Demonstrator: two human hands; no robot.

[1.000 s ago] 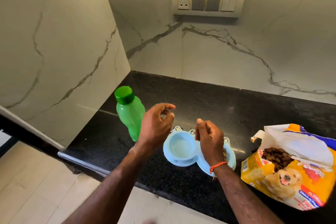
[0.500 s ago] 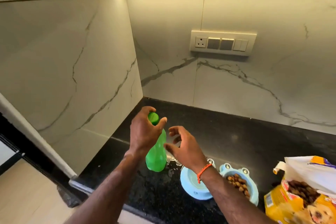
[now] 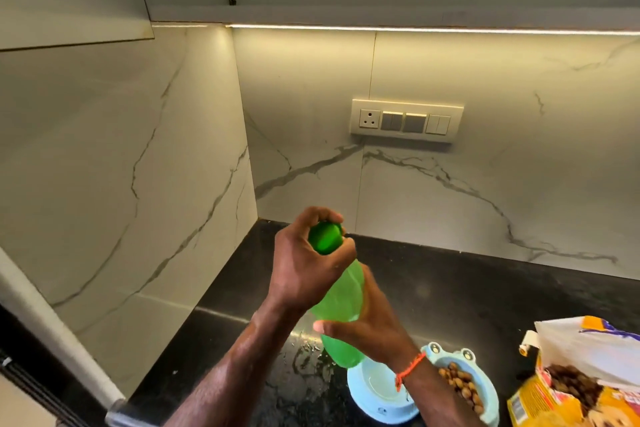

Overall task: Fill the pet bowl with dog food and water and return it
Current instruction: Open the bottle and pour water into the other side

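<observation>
Pet bowl [image 3: 379, 395], a pale blue double dish with small frog-eye bumps on its far rim, sat on the black counter [image 3: 467, 291] at the lower right of the view, partly hidden behind the person's right forearm. Its right-hand well held brown kibble [image 3: 462, 383]; its left-hand well showed only pale blue inside, and whether any water lay in it could not be told. Above that left well a green bottle [image 3: 341, 305] was held clear of the counter, tilted so that its top leaned up and to the left. The left hand [image 3: 304, 263] was curled over the bottle's dark green cap [image 3: 325, 236], fingers and thumb wrapped round it. The right hand [image 3: 367, 326] gripped the bottle's body lower down, thumb across the front and fingers behind; an orange thread [image 3: 410, 366] circled that wrist. A wet patch [image 3: 304, 354] glistened on the counter just left of the bowl. At the right edge stood an open yellow dog food bag [image 3: 571, 388], kibble showing in its mouth, near the bowl but not touching it. On the marble wall behind was a switch panel [image 3: 407, 121] with a socket, under a lit strip along the cabinet's underside.
</observation>
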